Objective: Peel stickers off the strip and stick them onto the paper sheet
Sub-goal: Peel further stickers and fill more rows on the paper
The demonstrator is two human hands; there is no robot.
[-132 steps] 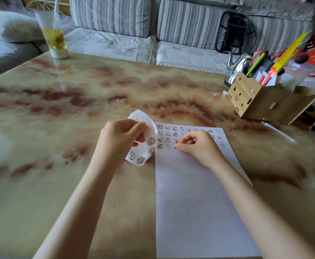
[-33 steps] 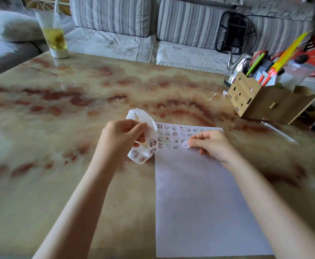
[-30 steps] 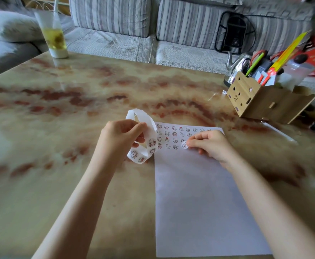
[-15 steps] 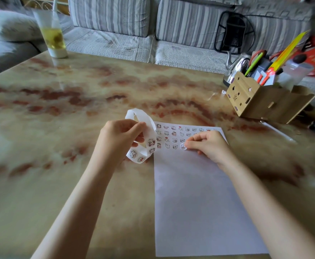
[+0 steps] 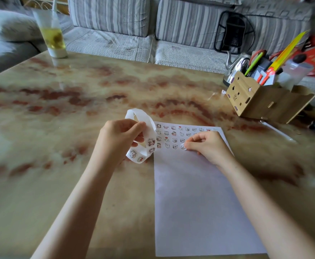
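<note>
A white paper sheet (image 5: 199, 199) lies on the marble table, its far end covered with several rows of small cartoon stickers (image 5: 173, 134). My left hand (image 5: 120, 141) holds a curled white sticker strip (image 5: 145, 144) just left of the sheet's top corner. My right hand (image 5: 208, 145) rests on the sheet, thumb and forefinger pinched on a round sticker (image 5: 182, 146) at the right end of the lowest sticker row. Whether the sticker lies flat on the paper I cannot tell.
A wooden desk organiser (image 5: 265, 98) with pens, scissors and a yellow ruler stands at the far right, a metal kettle (image 5: 237, 66) behind it. A tall glass of yellow drink (image 5: 53, 37) stands at the far left corner. A striped sofa (image 5: 153, 25) runs behind the table.
My right hand has carried a round sticker from the strip side down onto the sheet at the lowest row. The left hand and strip have barely moved.
</note>
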